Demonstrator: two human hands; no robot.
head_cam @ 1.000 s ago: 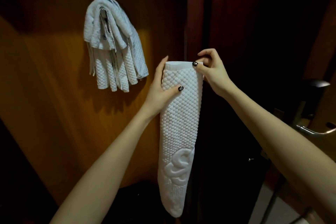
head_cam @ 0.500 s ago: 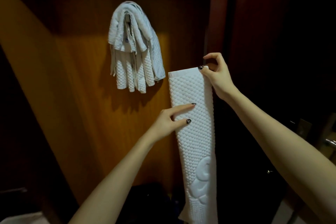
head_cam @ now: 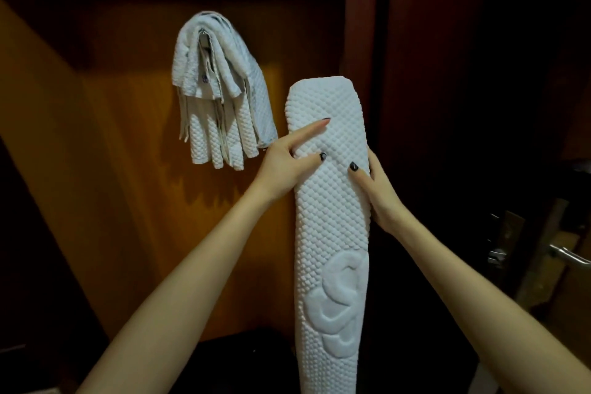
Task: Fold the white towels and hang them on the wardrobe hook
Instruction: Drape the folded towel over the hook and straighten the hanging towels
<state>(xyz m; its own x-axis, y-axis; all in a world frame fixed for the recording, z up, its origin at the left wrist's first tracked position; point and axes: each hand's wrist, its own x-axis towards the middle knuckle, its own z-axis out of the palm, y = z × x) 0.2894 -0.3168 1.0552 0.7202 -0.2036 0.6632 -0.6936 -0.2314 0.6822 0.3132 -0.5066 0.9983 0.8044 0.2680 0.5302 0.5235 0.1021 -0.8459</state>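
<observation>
A long towel (head_cam: 331,201) - white, waffle-textured, folded into a narrow strip - stands upright just right of the hook (head_cam: 203,39) and lower than it, its rounded top end a little below hook height. Its lower end runs out of the bottom of the view. A raised looping emblem (head_cam: 335,307) sits on its lower half, far below the hook.

The left hand (head_cam: 284,166) grasps the strip's edge on the side nearer the hook: the index finger lies straight across the front, the thumb presses the front below it, and the other fingers go out of sight behind the cloth. The right hand (head_cam: 380,198) clasps the edge farther from the hook, thumb on the front face, fingers wrapped round behind.

Over the hook hang the hung towels (head_cam: 220,102) - several white folded strips draped across it, their ends dangling beneath it against the orange-brown wardrobe panel (head_cam: 112,137). The nearest dangling strip comes close to the left hand's knuckles; whether they touch cannot be told.

Far to the right of the hook and well below it, a metal door handle (head_cam: 571,256) shows in the dark.
</observation>
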